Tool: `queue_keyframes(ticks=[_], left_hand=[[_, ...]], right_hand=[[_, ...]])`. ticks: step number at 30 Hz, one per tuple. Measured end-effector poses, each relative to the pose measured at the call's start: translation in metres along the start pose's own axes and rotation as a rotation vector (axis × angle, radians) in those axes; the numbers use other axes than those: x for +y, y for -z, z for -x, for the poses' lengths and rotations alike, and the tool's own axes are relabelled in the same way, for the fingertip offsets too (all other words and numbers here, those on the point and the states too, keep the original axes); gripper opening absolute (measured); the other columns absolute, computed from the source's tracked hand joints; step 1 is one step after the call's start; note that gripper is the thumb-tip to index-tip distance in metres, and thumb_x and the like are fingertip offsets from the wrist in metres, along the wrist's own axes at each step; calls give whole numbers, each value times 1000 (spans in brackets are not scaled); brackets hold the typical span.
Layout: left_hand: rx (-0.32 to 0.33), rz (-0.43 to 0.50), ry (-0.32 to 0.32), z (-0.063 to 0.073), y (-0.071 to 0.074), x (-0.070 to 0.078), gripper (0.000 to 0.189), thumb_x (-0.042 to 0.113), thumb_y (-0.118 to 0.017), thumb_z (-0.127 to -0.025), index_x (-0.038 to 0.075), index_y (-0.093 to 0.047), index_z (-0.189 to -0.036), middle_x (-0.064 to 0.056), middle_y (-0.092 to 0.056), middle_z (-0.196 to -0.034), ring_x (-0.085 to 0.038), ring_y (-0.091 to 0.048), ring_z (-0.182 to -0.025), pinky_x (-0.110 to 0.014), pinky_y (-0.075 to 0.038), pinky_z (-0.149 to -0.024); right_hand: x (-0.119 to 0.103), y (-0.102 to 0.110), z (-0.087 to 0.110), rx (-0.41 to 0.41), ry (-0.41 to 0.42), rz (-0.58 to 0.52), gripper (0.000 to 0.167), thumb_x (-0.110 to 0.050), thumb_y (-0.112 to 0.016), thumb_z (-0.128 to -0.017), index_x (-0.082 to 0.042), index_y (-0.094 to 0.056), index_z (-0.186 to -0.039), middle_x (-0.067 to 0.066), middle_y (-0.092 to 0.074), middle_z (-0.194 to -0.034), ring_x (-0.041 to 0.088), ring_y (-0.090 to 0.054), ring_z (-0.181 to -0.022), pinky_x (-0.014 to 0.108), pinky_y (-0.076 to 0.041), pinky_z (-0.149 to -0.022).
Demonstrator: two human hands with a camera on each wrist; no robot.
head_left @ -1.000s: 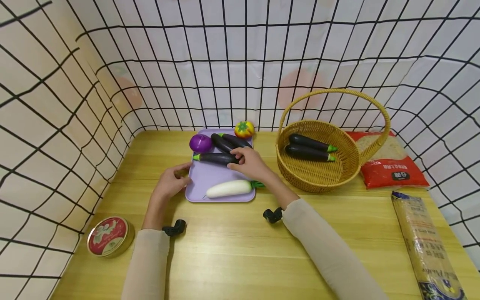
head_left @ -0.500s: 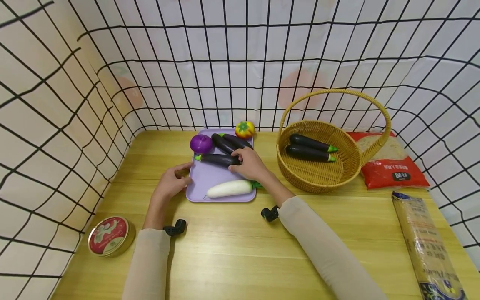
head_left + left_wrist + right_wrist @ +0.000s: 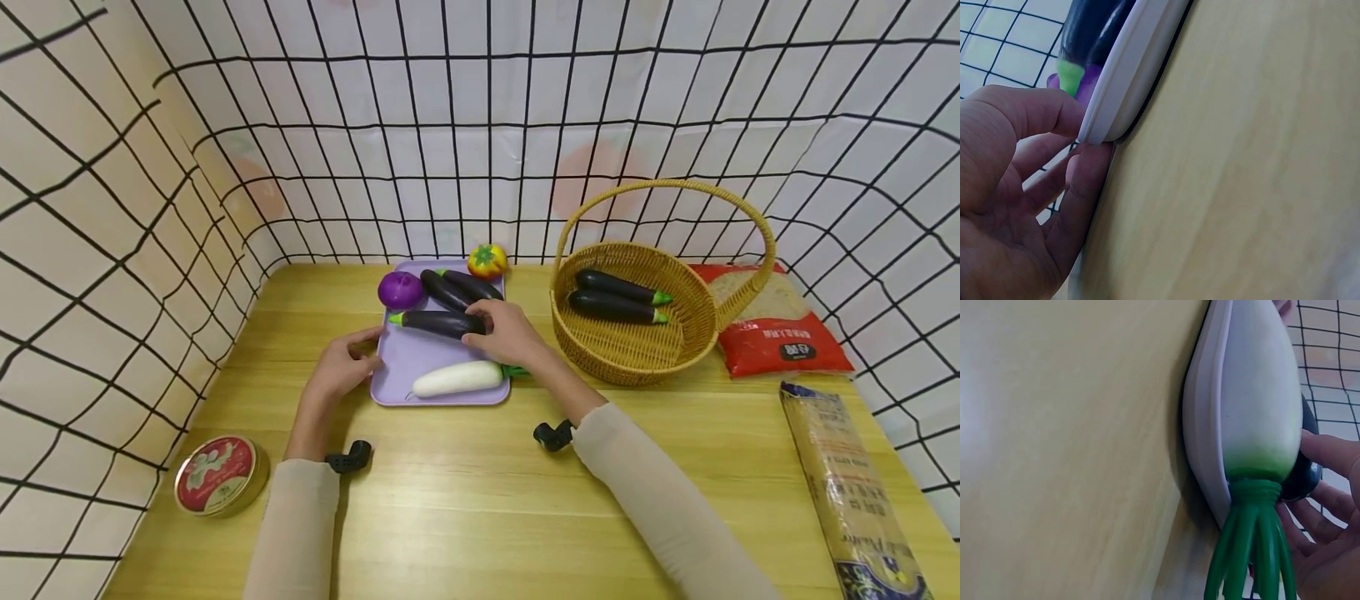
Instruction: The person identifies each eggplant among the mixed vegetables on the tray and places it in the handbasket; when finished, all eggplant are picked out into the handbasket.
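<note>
- Dark purple eggplant (image 3: 437, 322) on the lavender tray (image 3: 420, 367) now sits inside the right hand (image 3: 508, 332)'s curled fingers, slightly lifted at that end compared with a second ago: pickup seems under way.
- Left hand (image 3: 341, 364) stays put; the left wrist view shows thumb and fingertip (image 3: 1088, 169) pinching the tray's rim, steadying it.
- Only the right wrist view shows the white radish (image 3: 1260, 406) close beside those fingers.

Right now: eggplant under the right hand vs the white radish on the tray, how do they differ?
The eggplant is dark purple; the white radish is white. The right hand grips the eggplant; the radish lies untouched. The eggplant lies farther back, the radish at the near edge. Both lie lengthwise across the purple tray.
</note>
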State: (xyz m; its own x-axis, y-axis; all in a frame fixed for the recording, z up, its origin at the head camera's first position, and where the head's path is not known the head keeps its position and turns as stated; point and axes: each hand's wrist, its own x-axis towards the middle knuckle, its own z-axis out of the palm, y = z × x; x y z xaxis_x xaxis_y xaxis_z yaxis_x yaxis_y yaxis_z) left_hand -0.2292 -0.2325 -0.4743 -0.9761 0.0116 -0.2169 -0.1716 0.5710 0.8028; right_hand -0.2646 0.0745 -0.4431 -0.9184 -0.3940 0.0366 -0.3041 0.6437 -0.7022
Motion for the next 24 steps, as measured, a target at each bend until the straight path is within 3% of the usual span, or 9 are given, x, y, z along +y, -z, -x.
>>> queue_keyframes(ticks=[5, 16, 24], left_hand=[[-3, 34, -13, 0, 1, -2, 65, 10, -67, -90, 23, -54, -151, -10, -57, -147, -22, -56, -83, -25, -55, -67], [-15, 28, -30, 3, 0, 1, 64, 10, -67, -91, 22, -53, -152, -12, -56, -147, -20, -53, -79, -25, -53, -65], [-13, 34, -18, 3, -2, 2, 65, 10, -67, -91, 23, -53, -152, -11, -55, -147, -21, -54, -81, -24, -53, -66]], right_hand=[[0, 8, 10, -9, 3, -15, 51, -28, -77, -92, -10, -63, -138, 11, -66, -127, 25, -62, -105, 38, -53, -91], [0, 37, 46, 28, 32, -6, 50, -29, -72, -96, -12, -59, -142, 10, -59, -142, 28, -64, -113, 42, -56, -97], [13, 60, 69, 102, 94, -83, 46, -16, -75, -94, -4, -62, -137, 16, -64, -133, 32, -66, -111, 45, -57, -99]])
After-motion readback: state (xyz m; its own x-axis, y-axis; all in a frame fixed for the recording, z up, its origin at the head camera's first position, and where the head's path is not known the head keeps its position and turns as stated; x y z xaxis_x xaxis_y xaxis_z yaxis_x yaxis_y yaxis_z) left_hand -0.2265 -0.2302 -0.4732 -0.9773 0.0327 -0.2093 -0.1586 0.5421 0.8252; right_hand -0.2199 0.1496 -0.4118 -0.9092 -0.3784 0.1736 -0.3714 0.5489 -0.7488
